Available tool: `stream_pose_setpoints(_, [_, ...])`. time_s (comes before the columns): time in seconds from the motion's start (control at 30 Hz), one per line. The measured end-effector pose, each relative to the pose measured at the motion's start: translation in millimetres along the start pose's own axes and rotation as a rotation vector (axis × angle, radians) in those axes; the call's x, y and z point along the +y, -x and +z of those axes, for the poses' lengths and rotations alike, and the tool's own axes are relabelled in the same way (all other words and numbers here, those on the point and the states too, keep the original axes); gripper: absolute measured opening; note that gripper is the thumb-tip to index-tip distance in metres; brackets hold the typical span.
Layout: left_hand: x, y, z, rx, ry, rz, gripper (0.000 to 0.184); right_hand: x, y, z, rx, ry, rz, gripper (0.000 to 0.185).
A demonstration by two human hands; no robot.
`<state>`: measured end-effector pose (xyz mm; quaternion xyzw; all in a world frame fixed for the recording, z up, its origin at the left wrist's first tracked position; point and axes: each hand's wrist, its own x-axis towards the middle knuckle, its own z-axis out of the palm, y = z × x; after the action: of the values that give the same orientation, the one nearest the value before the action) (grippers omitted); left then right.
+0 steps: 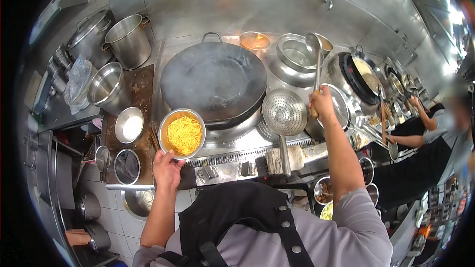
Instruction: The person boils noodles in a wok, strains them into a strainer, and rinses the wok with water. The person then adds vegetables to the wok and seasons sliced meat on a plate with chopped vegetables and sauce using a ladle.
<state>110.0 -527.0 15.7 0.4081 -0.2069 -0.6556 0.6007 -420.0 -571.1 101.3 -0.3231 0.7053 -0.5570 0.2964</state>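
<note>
My left hand [167,170] grips the lower rim of a steel bowl [178,112] with the thumb over its edge. Yellow noodles [184,135] fill the bowl, which is tilted toward me. Thin sticks, perhaps chopsticks [154,137], show just left of the bowl; whether the hand holds them I cannot tell. Beyond the bowl, a large dark wok [213,81] gives off steam or smoke. My right hand [322,103] is closed around the handle of a ladle [316,71], whose head is up over the steel pots. A perforated strainer [284,112] lies below and left of that hand.
Steel pots [128,42] and a small bowl of white contents [132,125] stand at left. A bowl of orange liquid [255,42] and a steel basin [299,52] sit behind the wok. At right, a co-worker [420,138] works by another wok [363,71]. Ingredient containers [324,190] are lower right.
</note>
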Motion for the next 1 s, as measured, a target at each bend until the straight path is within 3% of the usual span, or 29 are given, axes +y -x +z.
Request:
stream_pose_setpoints(0.03, [-0.6, 1.2, 1.3, 0.007, 0.009, 0.010, 0.004, 2.9, -25.0, 0.8, 0.016, -0.074, 0.035, 0.059])
stream_pose_setpoints(0.07, [0.9, 3.2, 4.0, 0.014, 0.009, 0.010, 0.004, 5.8, -47.9, 4.7, 0.047, -0.073, 0.010, 0.036])
stream_pose_setpoints(0.1, [1.0, 3.7, 5.7, 0.022, 0.009, 0.010, 0.004, 6.1, -72.9, 7.2, 0.035, -0.071, 0.003, 0.036])
stream_pose_setpoints(0.17, [-1.6, 3.2, 6.0, 0.024, 0.036, 0.026, 0.004, -1.4, -119.2, 15.1, -0.083, -0.462, 0.331, 0.012])
stream_pose_setpoints(0.2, [-1.2, 4.2, 8.2, 0.033, 0.036, 0.029, 0.003, -12.1, -135.7, 24.7, -0.082, -0.665, 0.388, 0.004])
stream_pose_setpoints(0.23, [-0.8, 5.7, 9.7, 0.042, 0.032, 0.029, 0.003, -26.8, -147.8, 31.7, -0.090, -0.662, 0.390, 0.004])
stream_pose_setpoints(0.3, [-2.2, 6.7, 9.7, 0.054, 0.035, 0.033, 0.003, -59.2, -172.6, 42.2, -0.138, -1.046, 0.371, 0.005])
stream_pose_setpoints(0.4, [-1.4, 10.4, 14.0, 0.073, 0.021, 0.036, 0.004, -94.0, -209.2, 36.4, -0.115, -1.314, 0.289, 0.008])
stream_pose_setpoints(0.53, [-0.5, 14.3, 15.9, 0.086, -0.003, 0.034, 0.005, -84.0, -209.3, 29.4, -0.216, -1.201, 0.081, 0.006])
stream_pose_setpoints(0.6, [-1.1, 13.8, 15.6, 0.086, -0.002, 0.039, 0.006, -69.2, -188.9, 22.3, -0.159, -0.764, 0.222, 0.006])
stream_pose_setpoints(0.63, [-1.6, 13.6, 15.7, 0.088, 0.003, 0.040, 0.006, -62.0, -179.6, 17.4, -0.155, -0.765, 0.219, 0.006])
stream_pose_setpoints(0.7, [-1.0, 12.2, 15.4, 0.077, 0.004, 0.037, 0.006, -51.3, -163.2, 10.3, -0.114, -0.168, 0.111, 0.008])
stream_pose_setpoints(0.83, [-4.5, 10.4, 10.6, 0.088, 0.042, 0.028, 0.005, -27.6, -158.0, -1.1, -0.053, -0.234, 0.209, 0.012])
stream_pose_setpoints(0.93, [-5.7, 10.5, 9.4, 0.099, 0.055, 0.013, 0.005, -25.7, -171.2, -6.2, -0.124, -0.945, 0.391, 0.016])
stream_pose_setpoints(1.0, [-6.2, 11.0, 9.5, 0.107, 0.057, 0.021, 0.005, -39.5, -181.5, 9.1, -0.129, -1.023, 0.308, 0.016])
